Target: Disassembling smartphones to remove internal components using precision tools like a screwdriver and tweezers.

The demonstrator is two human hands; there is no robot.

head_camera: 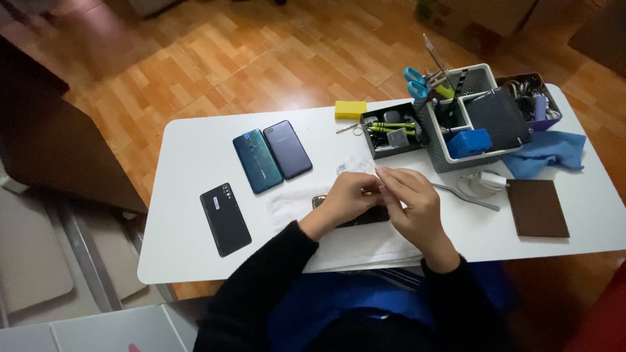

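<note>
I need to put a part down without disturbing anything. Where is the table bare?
Bare patches on the white table: far-left corner, above the black phone, and the near-right edge below the brown pad. Crowded: around the grey organizer and both hands.

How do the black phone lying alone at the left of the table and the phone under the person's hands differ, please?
The black phone lies in full view, back up with its camera showing, untouched on the bare white table; the phone under the hands is mostly covered by the left hand and right hand and rests on a white cloth. The first lies nearly lengthwise away from the person; the second lies crosswise. Both are dark.
</note>
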